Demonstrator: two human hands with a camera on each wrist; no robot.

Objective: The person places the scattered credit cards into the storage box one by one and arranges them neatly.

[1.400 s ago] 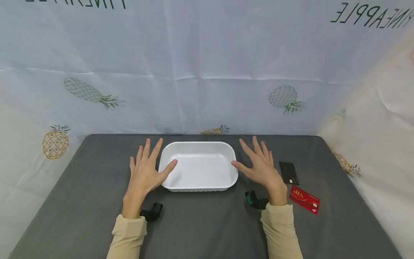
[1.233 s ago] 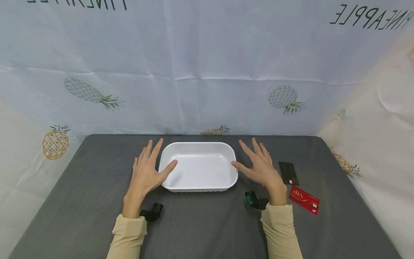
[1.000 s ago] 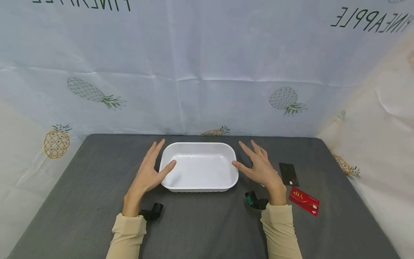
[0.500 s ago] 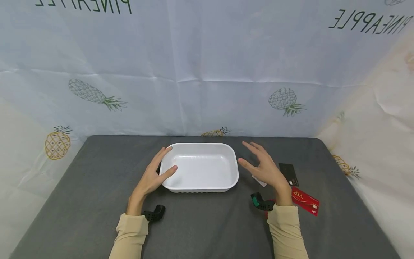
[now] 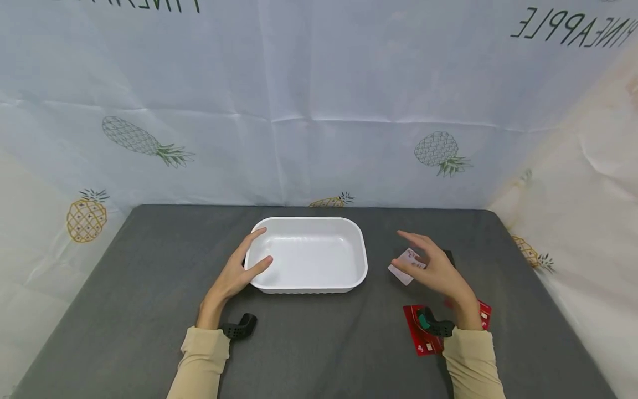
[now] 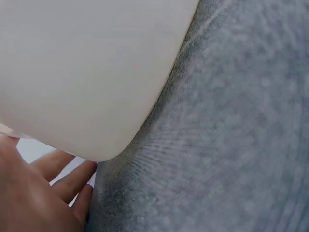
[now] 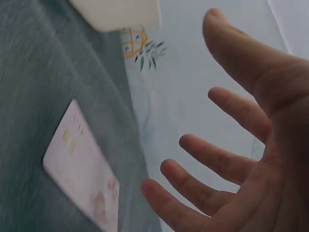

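A white rectangular tray (image 5: 306,260) stands at the middle of the table. My left hand (image 5: 234,277) holds its left end, thumb over the rim and the other fingers along the outside; in the left wrist view those fingers (image 6: 75,181) show past the tray's underside. To the right, my right hand (image 5: 441,271) hovers with fingers spread and nothing in its grasp. Below its thumb lies a pale pink card (image 5: 401,274), which shows flat on the cloth in the right wrist view. A red card (image 5: 416,335) lies partly under the right wrist strap.
Beyond the right wrist, another red card (image 5: 485,317) shows only its right end. A black card (image 5: 449,257) is nearly hidden behind the right hand. A dark grey cloth covers the table (image 5: 319,349), and a pineapple-print curtain (image 5: 319,100) hangs along its back edge.
The left hand has drawn in from beside the tray onto its left end. My right hand has left the tray's right side and moved right, uncovering the pale pink card and a red card.
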